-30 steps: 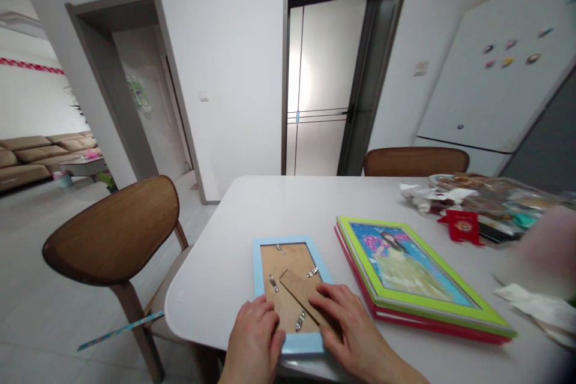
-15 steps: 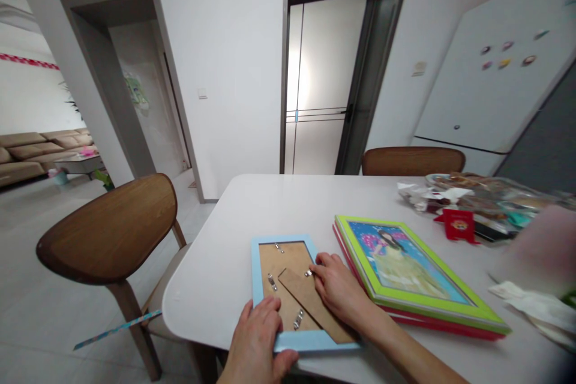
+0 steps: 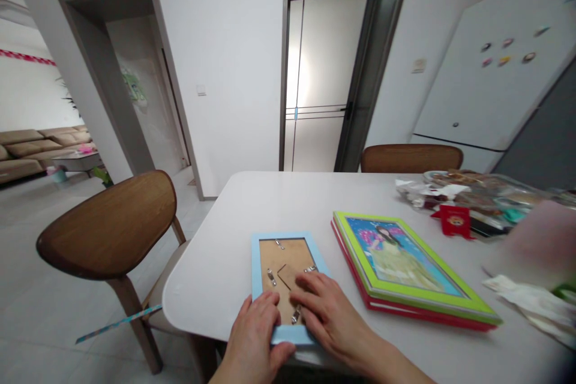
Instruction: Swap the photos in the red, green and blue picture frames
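Observation:
A light blue picture frame (image 3: 256, 261) lies face down on the white table (image 3: 204, 276), showing its brown backing board (image 3: 288, 250). Small metal clips sit around the board, among them a left clip (image 3: 271, 276) and a bottom clip (image 3: 296, 315). My left hand (image 3: 256, 333) grips the frame's lower left corner, thumb along the bottom edge. My right hand (image 3: 330, 315) rests across the lower right of the backing, fingers apart, thumb side close to the bottom clip. It covers most of the stand flap (image 3: 287, 276), whose tip still shows.
Right of the blue frame, a green picture frame (image 3: 409, 288) lies on a red frame (image 3: 373, 300). Farther right are a red packet (image 3: 454, 221), plastic-wrapped items (image 3: 490, 192) and white tissue (image 3: 526, 297). Wooden chairs stand left (image 3: 112, 222) and behind the table (image 3: 411, 158).
My right hand has moved left and down from the right-side clip to near the bottom clip, now covering most of the flap. The left hand stays at the corner.

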A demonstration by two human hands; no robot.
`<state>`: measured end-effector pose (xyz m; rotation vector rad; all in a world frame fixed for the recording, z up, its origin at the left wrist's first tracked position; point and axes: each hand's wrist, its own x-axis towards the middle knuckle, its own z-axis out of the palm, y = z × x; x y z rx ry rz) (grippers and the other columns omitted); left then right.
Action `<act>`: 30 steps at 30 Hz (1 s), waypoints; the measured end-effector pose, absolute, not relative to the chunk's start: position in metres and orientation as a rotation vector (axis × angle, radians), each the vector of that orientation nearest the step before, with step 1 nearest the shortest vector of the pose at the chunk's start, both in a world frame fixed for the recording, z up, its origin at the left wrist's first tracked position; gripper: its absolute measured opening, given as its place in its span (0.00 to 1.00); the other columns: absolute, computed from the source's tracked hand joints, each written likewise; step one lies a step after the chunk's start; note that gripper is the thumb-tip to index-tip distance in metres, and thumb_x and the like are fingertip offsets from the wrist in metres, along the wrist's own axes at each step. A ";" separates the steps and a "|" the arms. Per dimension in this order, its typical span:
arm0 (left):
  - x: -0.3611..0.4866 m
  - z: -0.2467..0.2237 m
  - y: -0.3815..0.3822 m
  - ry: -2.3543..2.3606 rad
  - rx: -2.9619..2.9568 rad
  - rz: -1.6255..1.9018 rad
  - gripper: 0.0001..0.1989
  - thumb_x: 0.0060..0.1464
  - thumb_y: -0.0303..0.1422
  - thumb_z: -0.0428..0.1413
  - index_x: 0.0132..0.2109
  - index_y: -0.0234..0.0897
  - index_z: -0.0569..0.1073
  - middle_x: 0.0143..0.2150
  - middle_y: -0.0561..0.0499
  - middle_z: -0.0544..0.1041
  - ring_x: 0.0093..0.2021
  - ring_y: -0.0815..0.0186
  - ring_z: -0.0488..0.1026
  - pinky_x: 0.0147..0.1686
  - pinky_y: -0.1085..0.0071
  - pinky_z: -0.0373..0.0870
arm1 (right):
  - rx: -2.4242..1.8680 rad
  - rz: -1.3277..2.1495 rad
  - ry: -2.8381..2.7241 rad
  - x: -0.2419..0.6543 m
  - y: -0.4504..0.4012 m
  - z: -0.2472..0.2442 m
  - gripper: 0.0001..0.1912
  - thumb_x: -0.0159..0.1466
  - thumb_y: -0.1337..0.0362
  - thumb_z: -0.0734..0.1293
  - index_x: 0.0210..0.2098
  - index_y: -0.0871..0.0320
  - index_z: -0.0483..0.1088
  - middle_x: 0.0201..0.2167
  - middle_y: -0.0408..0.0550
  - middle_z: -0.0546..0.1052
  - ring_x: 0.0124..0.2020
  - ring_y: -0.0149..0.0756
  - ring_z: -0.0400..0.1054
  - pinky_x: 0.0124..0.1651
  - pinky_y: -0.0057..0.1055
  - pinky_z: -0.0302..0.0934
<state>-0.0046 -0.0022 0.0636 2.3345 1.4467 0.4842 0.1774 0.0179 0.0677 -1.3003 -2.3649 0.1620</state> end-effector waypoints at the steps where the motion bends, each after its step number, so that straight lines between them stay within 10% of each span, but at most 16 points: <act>1: -0.004 0.063 -0.002 1.446 2.336 0.480 0.15 0.40 0.30 0.58 0.39 0.34 0.68 0.53 0.42 0.65 0.54 0.56 0.59 0.54 0.52 0.51 | -1.249 0.206 -2.396 0.174 0.012 0.070 0.12 0.58 0.66 0.57 0.38 0.50 0.69 0.45 0.47 0.65 0.47 0.38 0.54 0.49 0.37 0.49; 16: -0.006 0.060 0.001 1.392 2.312 0.534 0.16 0.40 0.29 0.58 0.39 0.33 0.68 0.53 0.40 0.65 0.54 0.55 0.59 0.53 0.51 0.51 | -1.265 0.306 -2.377 0.156 0.025 0.075 0.16 0.59 0.67 0.55 0.45 0.56 0.64 0.42 0.50 0.67 0.43 0.37 0.57 0.46 0.35 0.50; 30: -0.012 0.055 0.002 1.314 2.296 0.572 0.14 0.40 0.30 0.58 0.38 0.34 0.67 0.54 0.40 0.64 0.54 0.55 0.58 0.54 0.52 0.50 | -1.315 0.363 -2.395 0.128 0.053 0.070 0.12 0.56 0.71 0.57 0.32 0.53 0.71 0.37 0.43 0.69 0.41 0.34 0.55 0.41 0.31 0.44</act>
